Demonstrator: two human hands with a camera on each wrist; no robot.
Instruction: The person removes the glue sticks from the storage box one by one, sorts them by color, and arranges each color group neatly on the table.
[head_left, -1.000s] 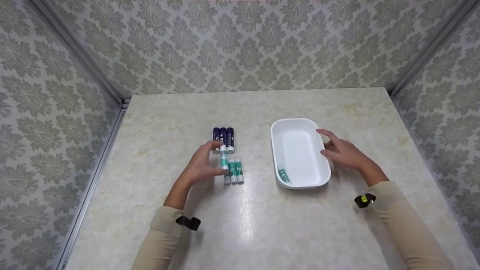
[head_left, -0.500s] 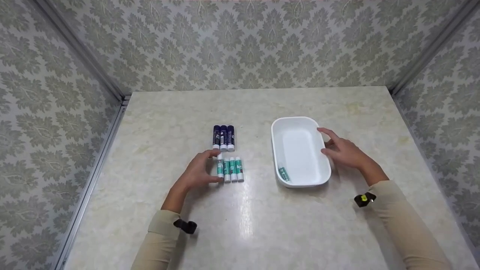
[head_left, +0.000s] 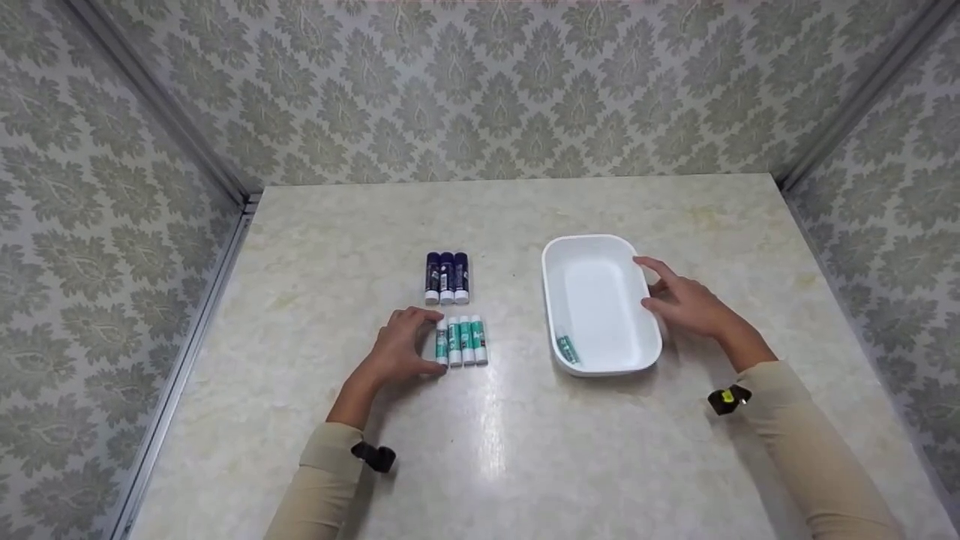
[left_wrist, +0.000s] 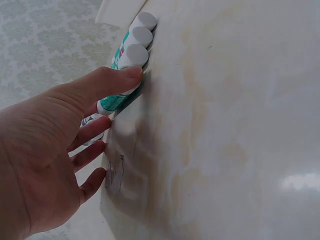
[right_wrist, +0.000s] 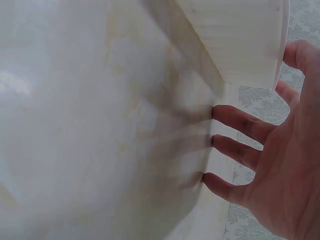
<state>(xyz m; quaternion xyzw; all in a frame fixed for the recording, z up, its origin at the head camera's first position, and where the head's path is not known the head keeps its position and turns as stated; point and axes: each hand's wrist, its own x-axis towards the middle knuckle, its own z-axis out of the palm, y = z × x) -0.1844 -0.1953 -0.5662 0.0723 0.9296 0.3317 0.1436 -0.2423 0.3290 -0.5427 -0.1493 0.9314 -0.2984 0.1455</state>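
My left hand [head_left: 397, 349] pinches the leftmost green glue stick [head_left: 442, 343] end to end, thumb on its near end and index finger at its far end. That stick lies at the left end of a row of several green-and-white glue sticks [head_left: 467, 341]. In the left wrist view my thumb [left_wrist: 115, 77] covers part of the nearest stick, and the other fingers are spread. My right hand [head_left: 686, 304] rests thumb and index finger against the right rim of a white plastic tub [head_left: 549, 300]. Its other fingers [right_wrist: 235, 150] extend loosely below the rim.
Three dark blue glue sticks [head_left: 447, 277] with white ends lie side by side behind the green row. One green glue stick [head_left: 568, 350] is in the tub's near left corner. Patterned walls [head_left: 480, 90] enclose the marbled table [head_left: 375, 225] at the back and sides.
My left hand has brought the green glue stick down from above the row to its left end, beside the others. My right hand stays at the tub's rim.
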